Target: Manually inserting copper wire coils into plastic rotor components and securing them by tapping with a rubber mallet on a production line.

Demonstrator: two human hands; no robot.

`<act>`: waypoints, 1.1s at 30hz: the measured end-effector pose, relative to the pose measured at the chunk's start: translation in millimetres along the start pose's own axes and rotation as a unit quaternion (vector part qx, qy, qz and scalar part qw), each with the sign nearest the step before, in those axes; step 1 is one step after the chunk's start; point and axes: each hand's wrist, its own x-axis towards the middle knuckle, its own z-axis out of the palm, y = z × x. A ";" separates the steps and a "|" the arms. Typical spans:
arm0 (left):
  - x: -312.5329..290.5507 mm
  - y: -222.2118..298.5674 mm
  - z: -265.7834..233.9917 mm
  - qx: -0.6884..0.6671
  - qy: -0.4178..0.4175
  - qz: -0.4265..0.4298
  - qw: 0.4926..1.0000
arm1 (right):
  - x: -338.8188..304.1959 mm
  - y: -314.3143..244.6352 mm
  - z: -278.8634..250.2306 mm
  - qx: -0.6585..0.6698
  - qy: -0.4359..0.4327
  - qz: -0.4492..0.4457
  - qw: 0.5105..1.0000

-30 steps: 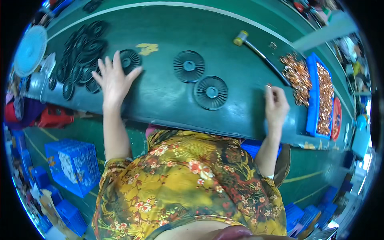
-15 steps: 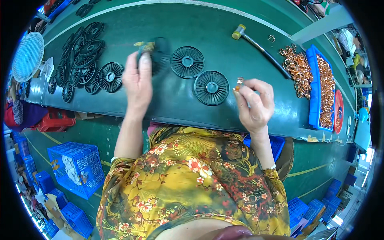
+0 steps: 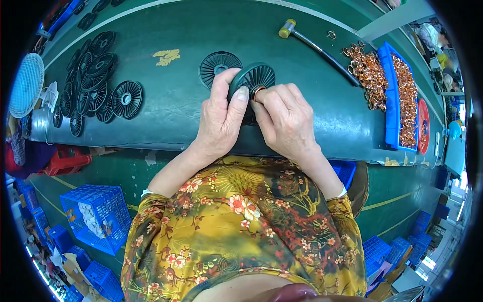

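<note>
In front of my body my left hand [image 3: 220, 113] grips a black spoked wheel [image 3: 262, 74] by its rim, thumb on the near side, with the wheel tilted up. My right hand [image 3: 288, 111] is closed around a copper-coloured ring clip [image 3: 257, 92], pressed against the wheel's middle; the fingers hide most of the clip and the hub. Below the hands a dark rounded edge shows, mostly covered. Another spoked wheel [image 3: 214, 73] lies flat on the green table just beyond my left fingers.
Several black wheels are heaped [image 3: 85, 75] at the left. A yellow-headed mallet [image 3: 318, 49] lies at the far right, near loose copper clips [image 3: 366, 75], a blue tray [image 3: 391, 105] of clips and a red dish [image 3: 423, 143]. A white fan [image 3: 26, 85] stands far left.
My left hand has carried its wheel rightward, in front of me. My right hand has moved left with the clip and brought it to the wheel's middle. The view has shifted slightly.
</note>
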 end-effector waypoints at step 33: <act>7.3 -45.1 65.7 0.295 -0.319 0.365 0.824 | -103.7 197.7 -97.0 -0.360 -0.011 0.377 0.853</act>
